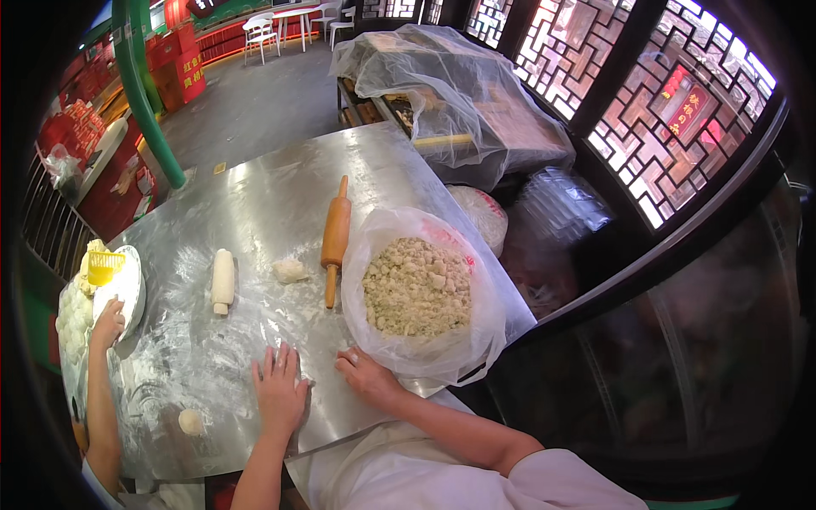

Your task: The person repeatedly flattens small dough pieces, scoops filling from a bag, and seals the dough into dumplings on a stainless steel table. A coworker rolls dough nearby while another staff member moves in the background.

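Note:
My left hand lies palm down on the steel table, fingers somewhat spread, with nothing under it that I can see. Beside the plastic-lined container my right hand rests with curled fingers; whether they hold anything is hidden. Crumbly pale filling fills that container, and its clear plastic bag drapes over the rim. Left of it lies a wooden rolling pin. Beyond my left hand are a small dough lump and a rolled dough log. A round dough piece sits nearer, to the left.
At far left another person's hand reaches into a white bowl of flour holding a yellow scoop. Pale dough pieces lie beside it. Flour dusts the steel table. A plastic-covered rack stands behind, and a green post rises at left.

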Motion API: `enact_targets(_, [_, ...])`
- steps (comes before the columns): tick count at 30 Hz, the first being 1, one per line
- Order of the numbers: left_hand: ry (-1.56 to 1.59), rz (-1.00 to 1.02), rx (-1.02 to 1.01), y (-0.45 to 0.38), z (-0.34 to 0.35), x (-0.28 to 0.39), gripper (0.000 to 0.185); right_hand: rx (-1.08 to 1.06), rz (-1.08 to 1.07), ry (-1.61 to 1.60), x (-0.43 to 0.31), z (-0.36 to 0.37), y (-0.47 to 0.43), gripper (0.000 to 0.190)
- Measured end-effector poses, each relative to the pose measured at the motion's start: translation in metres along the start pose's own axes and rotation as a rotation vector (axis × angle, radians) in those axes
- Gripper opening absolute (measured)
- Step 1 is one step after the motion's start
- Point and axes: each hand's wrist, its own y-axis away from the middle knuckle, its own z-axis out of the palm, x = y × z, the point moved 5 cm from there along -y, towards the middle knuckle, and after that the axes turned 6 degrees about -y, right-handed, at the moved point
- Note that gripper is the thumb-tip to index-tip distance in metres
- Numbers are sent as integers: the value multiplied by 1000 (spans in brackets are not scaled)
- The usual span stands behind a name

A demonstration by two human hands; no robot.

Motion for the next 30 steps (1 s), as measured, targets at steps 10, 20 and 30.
enact_targets(10, [763,-94,38,0,6,-43,72,-8,-134,196,-57,-33,-14,51])
enact_targets(20, [622,-397,15,48,-6,-52,32,7,512,532,97,-185,-67,51])
enact_targets(30, [2082,-323,-23,-13,-26,26,42,-92,276,490,82,-155,-53,43])
